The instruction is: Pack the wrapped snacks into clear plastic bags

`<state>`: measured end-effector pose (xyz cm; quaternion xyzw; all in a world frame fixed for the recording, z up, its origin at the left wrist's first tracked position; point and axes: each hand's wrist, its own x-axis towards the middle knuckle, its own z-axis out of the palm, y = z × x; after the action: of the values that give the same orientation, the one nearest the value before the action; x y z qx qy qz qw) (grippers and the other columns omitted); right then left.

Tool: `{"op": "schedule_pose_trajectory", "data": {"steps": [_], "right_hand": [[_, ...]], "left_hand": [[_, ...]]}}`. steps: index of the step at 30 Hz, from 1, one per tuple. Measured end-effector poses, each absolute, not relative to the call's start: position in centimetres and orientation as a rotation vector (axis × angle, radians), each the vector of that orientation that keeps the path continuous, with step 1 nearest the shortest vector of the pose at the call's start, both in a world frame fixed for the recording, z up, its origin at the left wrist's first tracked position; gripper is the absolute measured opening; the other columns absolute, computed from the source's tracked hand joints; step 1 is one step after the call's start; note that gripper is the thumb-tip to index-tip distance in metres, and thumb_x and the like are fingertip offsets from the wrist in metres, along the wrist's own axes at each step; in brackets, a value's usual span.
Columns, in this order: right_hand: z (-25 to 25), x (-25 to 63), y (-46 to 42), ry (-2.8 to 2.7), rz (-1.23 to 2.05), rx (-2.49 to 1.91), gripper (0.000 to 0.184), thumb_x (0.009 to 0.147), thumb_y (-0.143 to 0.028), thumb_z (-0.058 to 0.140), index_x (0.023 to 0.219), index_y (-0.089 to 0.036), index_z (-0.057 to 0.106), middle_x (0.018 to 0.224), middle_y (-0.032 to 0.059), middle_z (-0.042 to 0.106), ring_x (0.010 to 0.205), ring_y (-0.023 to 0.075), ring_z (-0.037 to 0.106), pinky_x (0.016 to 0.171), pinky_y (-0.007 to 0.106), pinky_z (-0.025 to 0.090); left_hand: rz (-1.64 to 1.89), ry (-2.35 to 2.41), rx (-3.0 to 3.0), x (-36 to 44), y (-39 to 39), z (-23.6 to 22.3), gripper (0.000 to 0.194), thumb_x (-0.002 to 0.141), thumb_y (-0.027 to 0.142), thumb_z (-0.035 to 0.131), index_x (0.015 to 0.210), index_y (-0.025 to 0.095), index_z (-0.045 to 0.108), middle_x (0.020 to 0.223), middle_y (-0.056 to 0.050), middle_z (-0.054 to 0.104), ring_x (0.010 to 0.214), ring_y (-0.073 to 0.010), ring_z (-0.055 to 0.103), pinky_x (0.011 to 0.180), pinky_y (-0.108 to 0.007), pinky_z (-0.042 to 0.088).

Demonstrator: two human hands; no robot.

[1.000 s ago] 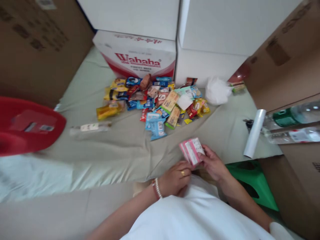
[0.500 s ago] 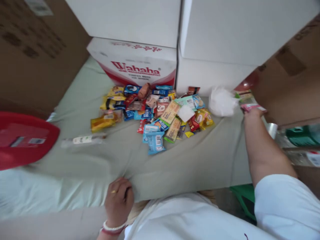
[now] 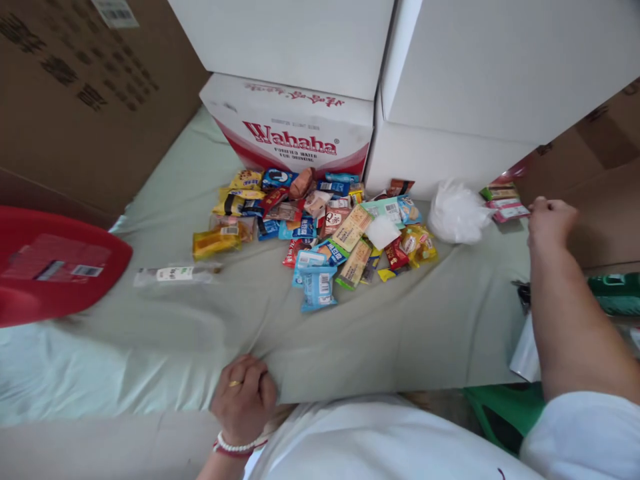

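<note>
1. Head view: the pink packet (image 3: 507, 210) lies on the pale green cloth (image 3: 400, 320), to the right of the white plastic bag (image 3: 459, 212); a green-edged packet (image 3: 499, 191) lies against its far side.
2. The right hand (image 3: 554, 223) is farther right of the bag, its fingers bent inward beside the pink packet's right corner; whether they touch or grip that corner, I cannot tell.
3. The snack pile (image 3: 345, 217) spreads to the left of the bag, its nearest packets close to the plastic; yellow, blue, red and green wrappers overlap in it; a white square packet (image 3: 383, 231) lies on top, at the side toward the bag.
4. Behind the bag stand white boxes (image 3: 450, 157); behind it and to the left is the Wahaha box (image 3: 295, 137), red and white, with the pile at its foot.
5. Nearer the wearer than the bag and to its right, a white roll (image 3: 525, 353) lies partly hidden by the right forearm; a small black object (image 3: 523, 293) is just beyond the roll; a green-labelled bottle (image 3: 615, 295) lies past the forearm.
6. Well to the left of the bag are a clear labelled sleeve (image 3: 175, 274) and, beyond that, a red plastic object (image 3: 60, 263).
7. The left hand (image 3: 245, 400), nearer the wearer and left of the bag, rests at the cloth's front edge, loosely closed; nothing shows in its grasp.
</note>
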<state>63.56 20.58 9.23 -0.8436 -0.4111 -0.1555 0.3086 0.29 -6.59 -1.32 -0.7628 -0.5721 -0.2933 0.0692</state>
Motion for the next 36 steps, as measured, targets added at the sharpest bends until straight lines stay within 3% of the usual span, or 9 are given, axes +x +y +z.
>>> {"op": "schedule_pose_trajectory", "data": {"steps": [5,10,13,18,21,25,27,30,36], "right_hand": [[12.6,59.4,18.3,-1.200,-0.263,-1.976,0.023,0.092,-0.015,0.062,0.102,0.002,0.075,0.090,0.0223,0.073,0.072,0.0129,0.061,0.066,0.028,0.044],[16.5,50.5,16.9,-2.000,-0.061,-1.674,0.017,0.091,-0.022,0.067,0.099,-0.012,0.078,0.094,0.0125,0.070,0.075,0.0137,0.059,0.073,0.029,0.045],[14.8,43.4,17.3,-2.378,0.198,-1.610,0.018,0.094,-0.027,0.063,0.100,-0.017,0.077,0.093,0.0089,0.070,0.080,0.0173,0.061,0.075,0.030,0.045],[9.2,35.8,19.6,-2.326,0.077,-2.130,0.031,0.092,-0.031,0.062,0.117,-0.014,0.069,0.110,0.0179,0.070,0.092,0.0284,0.064,0.076,0.035,0.044],[8.8,35.3,18.8,-2.198,0.077,-2.050,0.019,0.093,-0.026,0.055,0.101,-0.016,0.069,0.101,0.0153,0.072,0.090,0.0269,0.063,0.076,0.035,0.044],[10.0,33.8,11.4,-1.723,0.056,-1.778,0.020,0.091,-0.040,0.058,0.093,-0.021,0.064,0.080,0.0042,0.067,0.069,0.0197,0.059,0.067,0.030,0.044],[9.8,31.3,6.1,-1.712,0.237,-1.707,0.021,0.088,-0.043,0.063,0.084,-0.023,0.060,0.068,-0.0004,0.062,0.058,0.0163,0.053,0.059,0.027,0.042],[8.4,26.9,-0.8,-1.883,0.583,-1.618,0.014,0.090,-0.036,0.060,0.084,-0.023,0.060,0.064,-0.0023,0.060,0.055,0.0144,0.052,0.057,0.026,0.041],[6.8,25.3,-3.1,-1.877,1.194,-1.423,0.019,0.092,-0.033,0.061,0.107,-0.022,0.066,0.082,0.0015,0.066,0.067,0.0157,0.058,0.063,0.027,0.045]], "left_hand": [[-0.901,-1.705,-2.281,0.4,-6.6,-1.2,0.018,0.079,0.004,0.058,0.082,0.021,0.056,0.082,-0.005,0.063,0.088,-0.0251,0.063,0.081,-0.038,0.053],[-0.934,-1.745,-2.245,0.4,-6.9,-1.5,0.018,0.078,0.004,0.057,0.083,0.022,0.057,0.082,-0.005,0.064,0.089,-0.0244,0.063,0.082,-0.037,0.053],[-0.972,-1.768,-2.226,0.5,-7.1,-1.7,0.017,0.078,0.005,0.057,0.081,0.022,0.058,0.080,-0.005,0.064,0.090,-0.0247,0.064,0.083,-0.037,0.053],[-1.131,-1.872,-2.281,0.4,-7.2,-1.2,0.015,0.082,0.008,0.055,0.079,0.022,0.061,0.082,-0.005,0.065,0.091,-0.0236,0.064,0.085,-0.037,0.053],[-1.425,-2.111,-2.254,0.4,-7.9,0.3,0.014,0.088,0.013,0.055,0.090,0.022,0.065,0.094,-0.006,0.065,0.095,-0.0215,0.064,0.083,-0.035,0.054],[-2.049,-2.490,-2.287,2.9,-8.4,3.1,0.013,0.094,0.032,0.060,0.095,0.021,0.067,0.099,-0.008,0.062,0.087,-0.0190,0.063,0.065,-0.028,0.054],[-2.452,-2.616,-2.404,5.2,-7.6,4.3,0.024,0.095,0.043,0.059,0.091,0.020,0.065,0.086,-0.005,0.060,0.072,-0.0155,0.061,0.055,-0.026,0.050],[-2.885,-2.698,-2.331,8.3,-5.3,5.1,0.040,0.090,0.058,0.063,0.096,0.019,0.063,0.091,-0.006,0.064,0.080,-0.0170,0.063,0.065,-0.028,0.054],[-2.954,-2.917,-1.911,10.0,-3.2,3.6,0.043,0.080,0.058,0.074,0.088,0.017,0.066,0.079,-0.001,0.067,0.074,-0.0149,0.061,0.071,-0.028,0.051]]}}
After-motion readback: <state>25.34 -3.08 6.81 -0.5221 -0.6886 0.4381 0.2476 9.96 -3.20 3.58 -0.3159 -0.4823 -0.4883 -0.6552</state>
